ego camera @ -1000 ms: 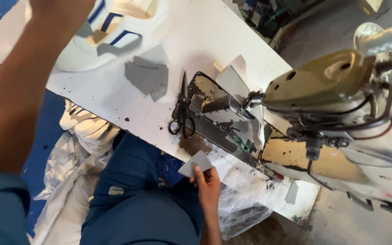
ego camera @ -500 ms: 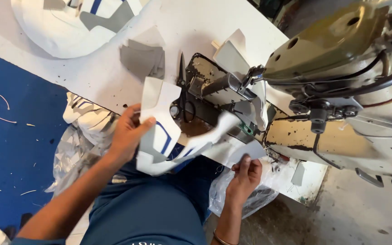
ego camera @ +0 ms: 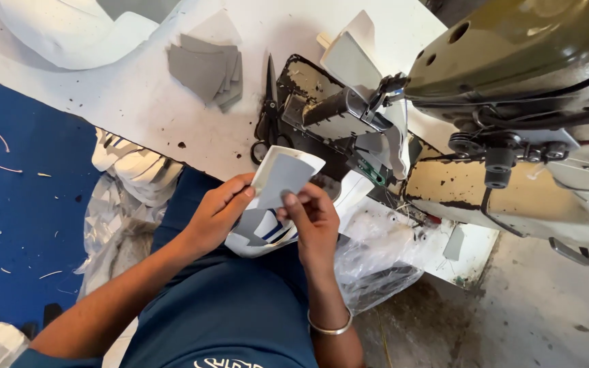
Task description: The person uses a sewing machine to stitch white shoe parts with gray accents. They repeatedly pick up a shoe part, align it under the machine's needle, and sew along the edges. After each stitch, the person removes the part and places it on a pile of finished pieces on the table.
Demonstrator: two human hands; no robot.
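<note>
Both hands hold a white shoe-upper piece (ego camera: 265, 230) with blue stripes and a grey inner patch, over my lap in front of the sewing machine (ego camera: 512, 75). My left hand (ego camera: 218, 211) grips its left edge with fingers curled. My right hand (ego camera: 313, 221) pinches the grey patch (ego camera: 282, 176) against it from the right, thumb on top. A metal bangle circles my right wrist.
Black scissors (ego camera: 267, 112) lie on the white table (ego camera: 138, 102) beside the machine's post bed (ego camera: 322, 112). A stack of grey cut pieces (ego camera: 206, 68) sits further back. White shoe parts (ego camera: 56, 31) lie at the far left. Plastic bags (ego camera: 369, 262) hang below the table edge.
My left hand brought a white and blue piece from the far pile down to my lap. My right hand has joined it and now presses the grey patch onto the piece.
</note>
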